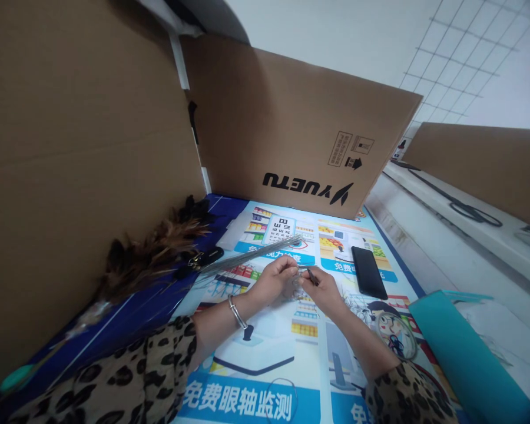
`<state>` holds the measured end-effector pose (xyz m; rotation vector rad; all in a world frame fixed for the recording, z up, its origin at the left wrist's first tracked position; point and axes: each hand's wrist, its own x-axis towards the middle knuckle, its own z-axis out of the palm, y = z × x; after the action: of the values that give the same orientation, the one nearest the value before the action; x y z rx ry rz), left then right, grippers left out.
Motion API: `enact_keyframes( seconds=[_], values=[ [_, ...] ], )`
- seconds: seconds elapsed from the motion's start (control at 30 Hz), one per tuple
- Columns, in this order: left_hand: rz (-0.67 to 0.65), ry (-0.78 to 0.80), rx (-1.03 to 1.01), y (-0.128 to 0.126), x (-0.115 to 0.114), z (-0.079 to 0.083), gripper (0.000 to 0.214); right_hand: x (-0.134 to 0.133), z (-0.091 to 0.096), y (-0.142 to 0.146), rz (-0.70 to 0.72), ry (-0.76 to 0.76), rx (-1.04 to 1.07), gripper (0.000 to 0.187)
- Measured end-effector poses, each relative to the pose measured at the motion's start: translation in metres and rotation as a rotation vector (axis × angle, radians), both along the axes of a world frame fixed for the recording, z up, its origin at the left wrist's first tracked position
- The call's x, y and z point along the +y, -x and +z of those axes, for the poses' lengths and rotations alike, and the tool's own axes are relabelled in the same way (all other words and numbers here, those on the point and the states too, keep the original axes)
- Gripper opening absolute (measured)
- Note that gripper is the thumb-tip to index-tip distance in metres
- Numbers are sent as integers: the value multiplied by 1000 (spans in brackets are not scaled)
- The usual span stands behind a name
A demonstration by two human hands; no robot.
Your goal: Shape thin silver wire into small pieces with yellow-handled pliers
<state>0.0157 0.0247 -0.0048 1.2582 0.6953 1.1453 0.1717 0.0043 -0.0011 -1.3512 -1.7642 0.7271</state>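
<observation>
Over the printed mat, my left hand [276, 280] and my right hand [323, 290] meet with fingertips nearly touching. A thin, pale wire piece [294, 285], partly looped, hangs at the fingertips, and my left fingers pinch its upper end. A small dark slim tool [312, 277] pokes out from between my right thumb and fingers; its kind is too small to make out. Just beyond my left hand lies a bundle of straight silvery wires [260, 252], slanting from lower left to upper right. Fingers hide much of the wire piece.
Cardboard panels [300, 135] wall in the back and left. Brown feathers [159, 235] lie along the left side. To the right are a black phone [368, 272], a clear round dish [397, 335] with small items and a teal box [463, 353]. A dark key fob [212, 255] sits beside the wires.
</observation>
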Motion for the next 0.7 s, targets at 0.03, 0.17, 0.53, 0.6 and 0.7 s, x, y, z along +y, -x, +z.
enact_keyframes(
  seconds=[0.03, 0.17, 0.53, 0.6, 0.7],
  values=[
    [-6, -7, 15, 1, 1, 0, 9, 0, 0, 0, 3, 4, 4, 14],
    [-40, -44, 57, 3, 3, 2, 11, 1, 1, -1, 17, 66, 53, 15],
    [-53, -196, 157, 9, 9, 4, 13, -1, 7, 1, 12, 197, 146, 19],
    [-38, -180, 144, 9, 9, 3, 12, 0, 6, 0, -4, 203, 158, 20],
    [-31, -133, 103, 7, 8, 2, 11, 1, 6, -1, -6, 217, 173, 19]
  ],
)
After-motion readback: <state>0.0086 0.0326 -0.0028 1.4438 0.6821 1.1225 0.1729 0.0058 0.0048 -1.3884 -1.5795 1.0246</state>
